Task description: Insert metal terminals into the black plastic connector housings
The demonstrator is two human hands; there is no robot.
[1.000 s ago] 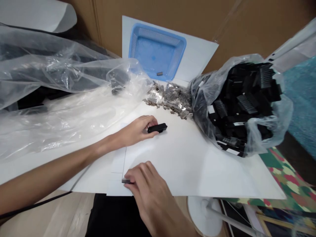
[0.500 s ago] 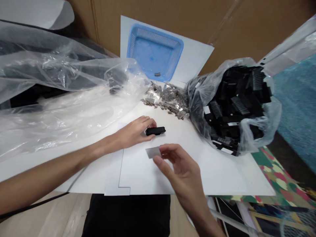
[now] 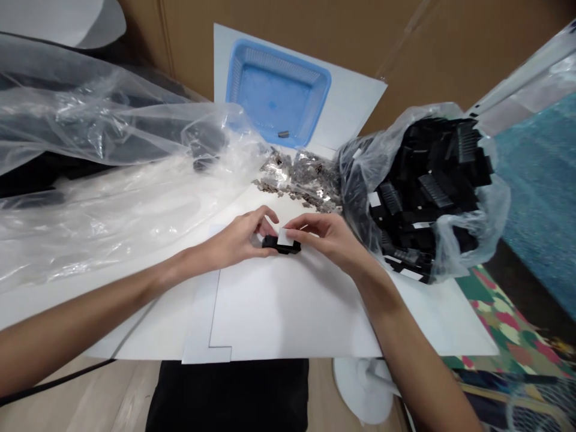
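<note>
Nearby, metal pieces [image 3: 310,171] lie between black part [image 3: 270,242] and blue basket [image 3: 272,90].

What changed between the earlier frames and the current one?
The right hand, still pinching the small flat piece, moved forward from the near edge of the white work surface to the black part in the left hand. Nothing was visibly let go. The left hand, blue basket and bag of black parts stayed about where they were.

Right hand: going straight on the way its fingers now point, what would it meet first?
Holding the small pale plate, the right hand would likely meet the black part first, with the left hand just beyond; depth is unclear, so plate and part may already touch.
</note>
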